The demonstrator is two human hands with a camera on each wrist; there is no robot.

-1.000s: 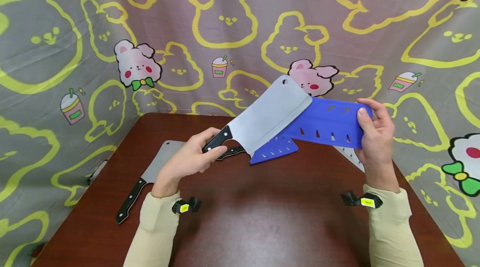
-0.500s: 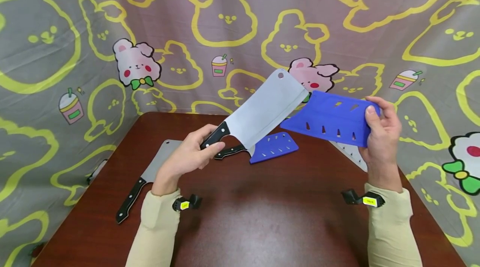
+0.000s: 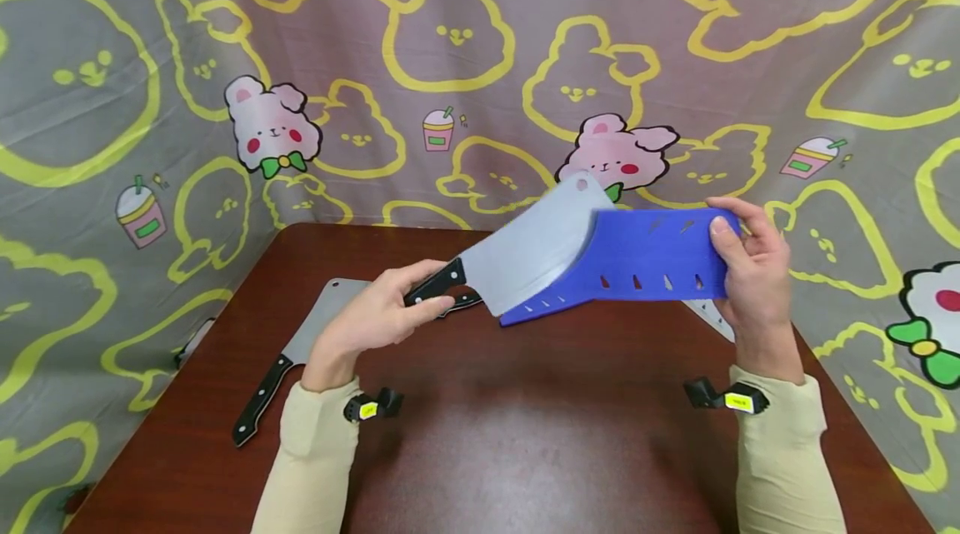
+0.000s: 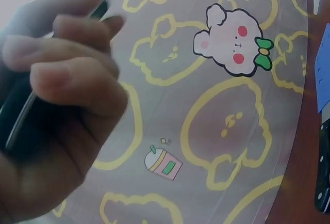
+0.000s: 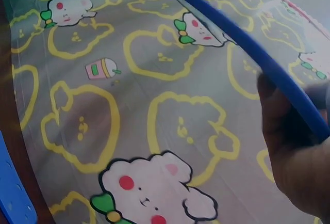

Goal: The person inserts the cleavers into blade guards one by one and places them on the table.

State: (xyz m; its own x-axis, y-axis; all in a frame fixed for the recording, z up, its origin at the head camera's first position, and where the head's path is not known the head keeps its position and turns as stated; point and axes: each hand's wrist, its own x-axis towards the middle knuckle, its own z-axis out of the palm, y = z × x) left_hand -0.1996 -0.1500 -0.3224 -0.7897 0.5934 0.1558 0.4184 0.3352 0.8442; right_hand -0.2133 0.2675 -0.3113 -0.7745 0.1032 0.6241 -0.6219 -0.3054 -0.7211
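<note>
My left hand (image 3: 390, 313) grips the black riveted handle of a cleaver (image 3: 532, 247), its broad blade tilted up to the right above the table. In the left wrist view the left fingers (image 4: 77, 84) curl round that dark handle. With thumb and fingers, my right hand (image 3: 753, 276) pinches the far end of a blue slotted blade guard (image 3: 652, 255). The guard's curved edge overlaps the blade's lower right part in the head view, hiding it, while the holed top corner shows above. Seen edge-on in the right wrist view, the blue guard (image 5: 247, 46) slants up from the right hand (image 5: 299, 157).
Another cleaver (image 3: 318, 326) lies bare at the left of the brown table (image 3: 525, 434). Behind the held one lies a further knife whose black handle (image 3: 461, 301) shows, with a second blue guard (image 3: 543, 307). A white slotted guard (image 3: 712, 316) lies at the right, partly hidden.
The blade guard first lay behind the blade, moved right and apart from it, then came back left and now overlaps the blade in front. The cleaver's blade has tipped lower.
</note>
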